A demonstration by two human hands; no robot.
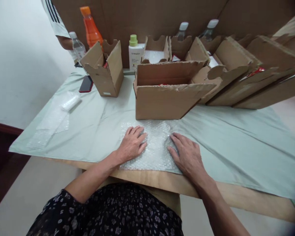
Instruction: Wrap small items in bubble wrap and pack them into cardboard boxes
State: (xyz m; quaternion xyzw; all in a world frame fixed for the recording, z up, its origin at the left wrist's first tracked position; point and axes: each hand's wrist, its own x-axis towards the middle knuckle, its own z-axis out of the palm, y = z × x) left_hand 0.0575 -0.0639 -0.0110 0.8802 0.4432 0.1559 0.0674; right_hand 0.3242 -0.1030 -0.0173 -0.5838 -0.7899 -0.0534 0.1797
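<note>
A sheet of clear bubble wrap lies at the near edge of the table, in front of the wide cardboard box. My left hand rests palm down on its left part, fingers slightly bent and thumb apart. At the sheet's right side, my right hand touches the wrap with its fingertips, the thumb spread away from the fingers. Neither hand is closed around anything visible. What lies under the palms is hidden.
Behind the wrap stands a wide cardboard box, with several more open boxes to its right. Leftward are a small box, a phone and more bubble wrap. Bottles, one orange, line the back. Another person's sleeve shows.
</note>
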